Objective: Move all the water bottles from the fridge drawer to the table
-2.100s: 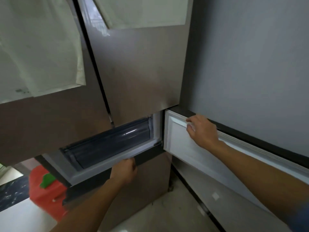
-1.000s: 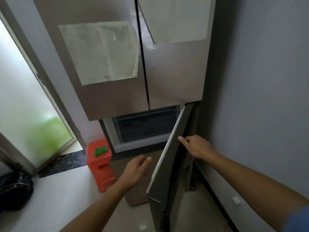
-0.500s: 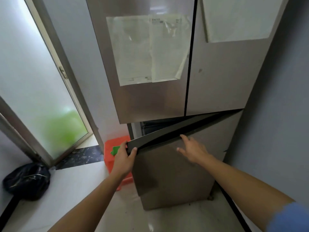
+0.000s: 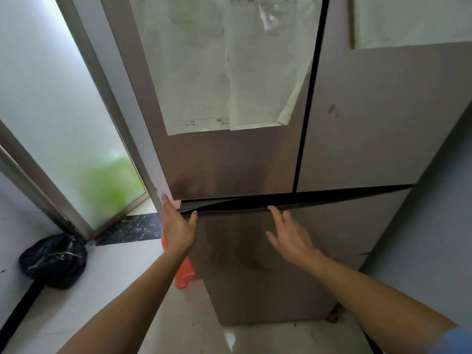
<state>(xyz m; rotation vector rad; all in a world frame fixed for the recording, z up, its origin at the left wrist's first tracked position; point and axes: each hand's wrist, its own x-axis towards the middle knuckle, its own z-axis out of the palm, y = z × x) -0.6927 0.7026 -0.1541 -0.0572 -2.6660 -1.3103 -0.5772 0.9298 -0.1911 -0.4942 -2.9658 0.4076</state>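
A person stands at the fridge with both hands unclenched and holding nothing: the left hand (image 4: 178, 229) lies straight-fingered against the left corner of the lower door (image 4: 255, 277), and the right hand (image 4: 288, 236) rests spread on the door's front, just under its top edge. That top edge runs left to right, and the dark gap (image 4: 219, 204) above it is widest by the left hand, so the door appears to hinge on the right, with the left hand nearer its free edge. No water bottles are in view; the fridge drawer presumably lies behind the door, straight beyond both palms.
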